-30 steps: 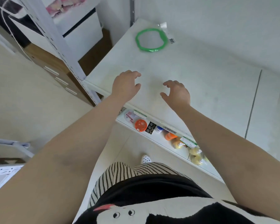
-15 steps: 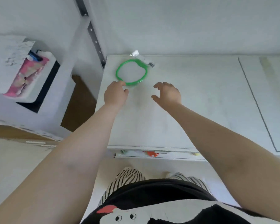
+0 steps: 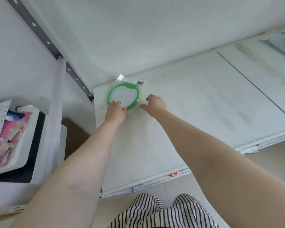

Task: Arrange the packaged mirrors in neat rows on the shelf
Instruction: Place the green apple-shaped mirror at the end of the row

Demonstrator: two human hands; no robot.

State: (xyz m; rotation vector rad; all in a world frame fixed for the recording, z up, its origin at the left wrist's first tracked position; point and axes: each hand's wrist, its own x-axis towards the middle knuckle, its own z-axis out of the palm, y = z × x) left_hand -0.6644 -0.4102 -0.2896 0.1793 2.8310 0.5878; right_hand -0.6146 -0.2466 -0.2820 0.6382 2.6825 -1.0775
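Observation:
A green-rimmed round mirror in a clear packet (image 3: 124,93) with a barcode label lies flat at the far left corner of the white shelf (image 3: 196,104). My left hand (image 3: 115,111) rests on the mirror's near rim, fingertips touching the green ring; whether it grips the ring I cannot tell. My right hand (image 3: 155,105) hovers just to the right of the mirror, fingers curled and apart, holding nothing.
A perforated grey upright (image 3: 44,38) stands at the shelf's left rear corner. A neighbouring white shelf (image 3: 39,145) on the left holds a pink packaged item (image 3: 8,140). A seam (image 3: 253,84) splits the shelf boards at the right. Price tags line the front edge.
Both hands have reached forward across the shelf toward the mirror. My left hand went from short of it to resting on its near rim; my right hand came up beside it.

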